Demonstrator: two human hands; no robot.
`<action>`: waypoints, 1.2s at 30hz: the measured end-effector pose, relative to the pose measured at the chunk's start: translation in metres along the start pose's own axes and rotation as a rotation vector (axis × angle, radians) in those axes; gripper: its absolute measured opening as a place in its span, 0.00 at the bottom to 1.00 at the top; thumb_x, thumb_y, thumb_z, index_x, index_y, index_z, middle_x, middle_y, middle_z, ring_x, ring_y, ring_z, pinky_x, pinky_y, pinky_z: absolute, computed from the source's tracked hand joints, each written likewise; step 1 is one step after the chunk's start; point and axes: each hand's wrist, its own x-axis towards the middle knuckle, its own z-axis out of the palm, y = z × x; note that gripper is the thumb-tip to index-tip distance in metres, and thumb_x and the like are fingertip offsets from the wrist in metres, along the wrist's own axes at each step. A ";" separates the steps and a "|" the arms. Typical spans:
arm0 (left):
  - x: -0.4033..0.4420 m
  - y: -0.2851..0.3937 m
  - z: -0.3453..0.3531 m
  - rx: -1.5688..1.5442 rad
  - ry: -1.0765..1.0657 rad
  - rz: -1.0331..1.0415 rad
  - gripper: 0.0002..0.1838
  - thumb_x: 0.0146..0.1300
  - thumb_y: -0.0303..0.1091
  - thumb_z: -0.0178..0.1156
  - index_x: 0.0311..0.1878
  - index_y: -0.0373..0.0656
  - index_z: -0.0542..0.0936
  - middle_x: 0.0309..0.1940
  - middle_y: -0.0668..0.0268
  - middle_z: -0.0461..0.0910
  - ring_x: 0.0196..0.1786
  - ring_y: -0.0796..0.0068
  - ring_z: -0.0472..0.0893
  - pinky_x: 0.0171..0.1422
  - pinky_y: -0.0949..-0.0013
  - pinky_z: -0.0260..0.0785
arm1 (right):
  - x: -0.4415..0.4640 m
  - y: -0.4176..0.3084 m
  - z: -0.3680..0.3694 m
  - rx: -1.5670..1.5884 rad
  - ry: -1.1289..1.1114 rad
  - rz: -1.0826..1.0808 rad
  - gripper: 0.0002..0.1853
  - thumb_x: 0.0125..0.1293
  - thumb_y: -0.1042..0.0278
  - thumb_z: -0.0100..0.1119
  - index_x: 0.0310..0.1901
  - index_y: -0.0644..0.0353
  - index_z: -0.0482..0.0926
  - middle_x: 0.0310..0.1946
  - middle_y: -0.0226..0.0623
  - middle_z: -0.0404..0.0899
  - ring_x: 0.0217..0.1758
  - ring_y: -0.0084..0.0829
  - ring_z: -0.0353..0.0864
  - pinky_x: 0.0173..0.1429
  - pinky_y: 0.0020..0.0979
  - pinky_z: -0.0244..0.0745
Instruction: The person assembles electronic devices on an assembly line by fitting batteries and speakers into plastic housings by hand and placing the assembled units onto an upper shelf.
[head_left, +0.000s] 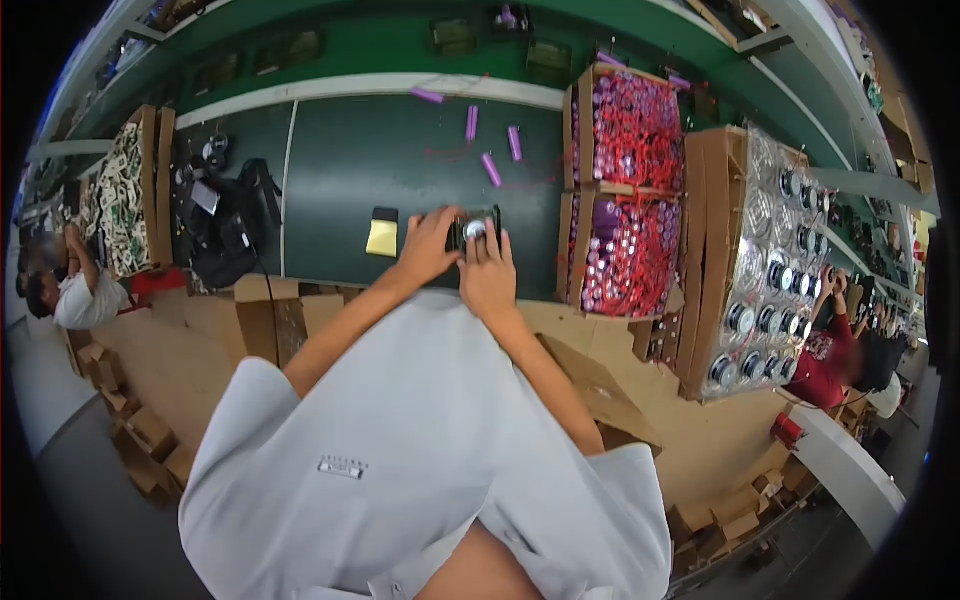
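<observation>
A small dark casing (pixel 495 214) lies on the green work surface, close to its front edge. Within it sits a round silver speaker (pixel 474 230). My left hand (pixel 430 245) grips the casing's left side with bent fingers. Over the speaker and the casing's front side, my right hand (pixel 487 270) holds on with its fingertips, hiding part of both. A yellow pad (pixel 382 237) with a dark top edge lies left of my left hand. Several purple cylinders, one of them upright in view (pixel 471 122), lie beyond the hands.
Boxes of purple cylinders with red wires (pixel 640 130) stand at right, beside a carton of speakers in clear trays (pixel 770 270). Black bags (pixel 225 220) lie at left, near a box of small parts (pixel 120 200). People work at both far sides. Open cartons (pixel 590 380) are below.
</observation>
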 end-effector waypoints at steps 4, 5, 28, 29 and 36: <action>0.002 0.005 -0.006 -0.013 0.043 -0.020 0.45 0.42 0.38 0.80 0.66 0.45 0.68 0.58 0.60 0.78 0.62 0.57 0.75 0.64 0.55 0.59 | -0.014 0.007 -0.006 0.025 0.014 0.011 0.27 0.65 0.62 0.60 0.63 0.68 0.77 0.63 0.46 0.77 0.79 0.46 0.59 0.80 0.52 0.48; 0.004 0.000 -0.003 -0.020 0.037 -0.016 0.47 0.42 0.39 0.79 0.67 0.46 0.67 0.60 0.60 0.78 0.63 0.56 0.75 0.64 0.54 0.59 | -0.015 0.009 -0.002 0.025 0.024 0.010 0.26 0.65 0.62 0.60 0.63 0.68 0.77 0.63 0.46 0.76 0.78 0.46 0.59 0.80 0.52 0.48; 0.198 -0.083 -0.092 0.503 0.179 0.223 0.19 0.59 0.24 0.59 0.55 0.44 0.78 0.55 0.62 0.79 0.64 0.60 0.74 0.64 0.56 0.65 | 0.029 0.012 -0.071 0.555 0.175 0.285 0.09 0.68 0.71 0.57 0.41 0.68 0.83 0.41 0.50 0.84 0.48 0.51 0.81 0.55 0.43 0.75; 0.208 -0.087 -0.090 0.557 0.099 0.207 0.17 0.60 0.24 0.58 0.53 0.43 0.78 0.54 0.61 0.80 0.63 0.60 0.75 0.63 0.56 0.66 | 0.030 0.009 -0.072 0.562 0.193 0.273 0.08 0.68 0.72 0.58 0.41 0.68 0.83 0.40 0.49 0.84 0.47 0.51 0.80 0.53 0.44 0.75; 0.178 -0.036 -0.123 -0.085 0.173 -0.017 0.09 0.59 0.23 0.64 0.42 0.37 0.77 0.46 0.53 0.83 0.46 0.56 0.85 0.53 0.59 0.79 | 0.024 0.013 -0.069 0.907 0.138 0.516 0.12 0.71 0.68 0.57 0.51 0.63 0.82 0.43 0.44 0.86 0.42 0.38 0.84 0.42 0.37 0.76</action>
